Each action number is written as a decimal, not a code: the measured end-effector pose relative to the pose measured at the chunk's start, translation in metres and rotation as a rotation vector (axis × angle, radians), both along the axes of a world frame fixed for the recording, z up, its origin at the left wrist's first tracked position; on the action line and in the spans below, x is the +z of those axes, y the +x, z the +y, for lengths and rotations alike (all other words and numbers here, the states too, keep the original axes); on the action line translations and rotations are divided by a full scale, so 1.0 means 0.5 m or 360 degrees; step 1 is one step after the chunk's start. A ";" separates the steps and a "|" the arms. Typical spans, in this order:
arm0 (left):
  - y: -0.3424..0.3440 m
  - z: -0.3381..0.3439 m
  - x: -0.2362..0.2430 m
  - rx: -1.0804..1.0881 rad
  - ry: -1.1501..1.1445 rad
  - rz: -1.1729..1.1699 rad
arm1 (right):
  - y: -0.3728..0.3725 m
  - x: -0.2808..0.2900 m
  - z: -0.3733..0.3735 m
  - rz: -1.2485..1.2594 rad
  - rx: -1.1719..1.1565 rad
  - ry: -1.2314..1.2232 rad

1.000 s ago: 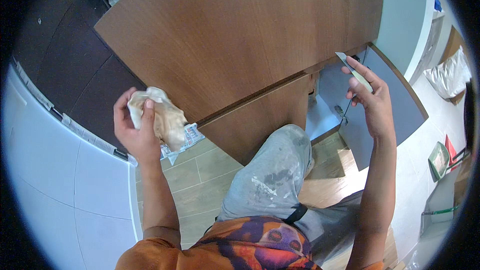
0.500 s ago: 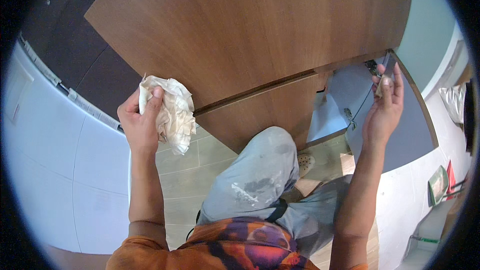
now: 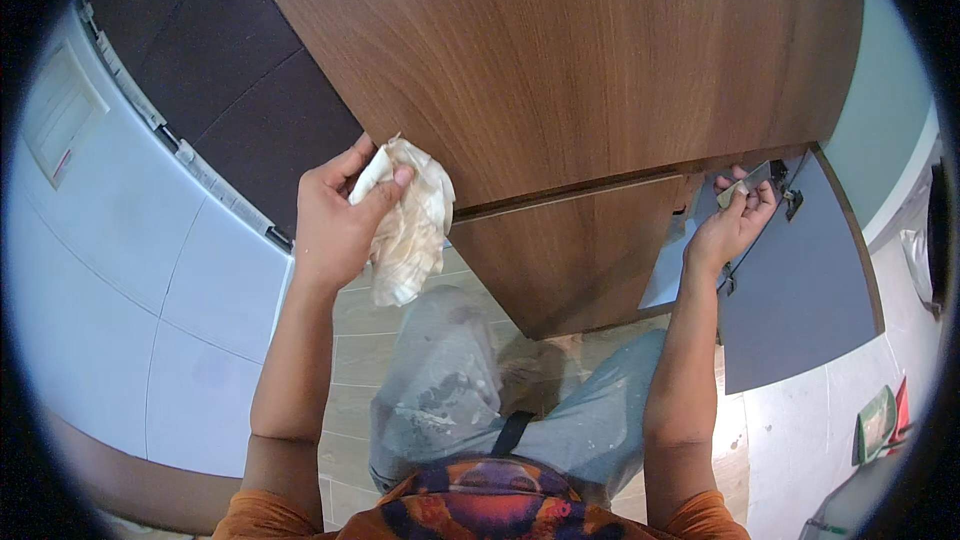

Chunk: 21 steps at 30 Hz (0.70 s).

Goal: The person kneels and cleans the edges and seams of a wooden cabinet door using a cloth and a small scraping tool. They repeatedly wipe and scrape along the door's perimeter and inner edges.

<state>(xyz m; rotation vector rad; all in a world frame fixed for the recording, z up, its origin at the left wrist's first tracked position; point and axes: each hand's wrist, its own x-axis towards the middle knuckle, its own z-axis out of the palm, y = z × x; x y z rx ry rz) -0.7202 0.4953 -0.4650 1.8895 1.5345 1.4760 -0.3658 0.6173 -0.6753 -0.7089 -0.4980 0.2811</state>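
Note:
My left hand (image 3: 345, 215) is closed on a crumpled cream cloth (image 3: 415, 240), thumb on top, beside the left edge of a large brown wood-grain panel (image 3: 580, 60). The cloth hangs down past the panel's lower corner. At the right, my right hand (image 3: 728, 232) reaches into the cabinet's opening with its fingers curled. A small beige piece (image 3: 733, 194) sits pinched between thumb and fingers; its kind cannot be made out. Close to these fingertips is a metal hinge (image 3: 793, 202) on the open cabinet door (image 3: 800, 290), whose inner face is grey.
A lower wood-grain door (image 3: 570, 255) stands beneath the large panel. White panels (image 3: 210, 290) run along the left, with dark tiles (image 3: 230, 50) behind. A green and red packet (image 3: 876, 425) lies at the far right. My knees are below the cabinet.
The view has shifted. My right hand has moved from in front of the open door into the cabinet opening by the hinge, its fingers curling. The cloth remains in my left hand, nearer the panel.

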 end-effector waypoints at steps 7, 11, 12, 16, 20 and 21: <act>-0.034 -0.070 -0.085 -0.0030 0.0028 0.0345 | 0.069 0.002 -0.070 -0.0037 -0.0159 0.0023; -0.001 -0.041 -0.183 0.0004 -0.0273 -0.0208 | 0.052 0.070 -0.107 -0.0055 -0.0220 -0.0015; 0.025 -0.035 -0.195 0.0006 -0.0225 -0.0369 | 0.049 0.088 -0.111 -0.0069 -0.0210 0.0003; 0.084 0.005 -0.250 -0.0077 -0.0239 -0.1029 | 0.013 0.085 -0.115 -0.0158 -0.0108 -0.0031; 0.116 0.024 -0.229 -0.0162 -0.0387 -0.1478 | 0.024 0.004 -0.111 -0.0012 -0.0047 -0.0088; 0.125 0.029 -0.229 -0.0164 -0.0420 -0.1526 | 0.023 0.007 -0.107 -0.0034 -0.0032 -0.0073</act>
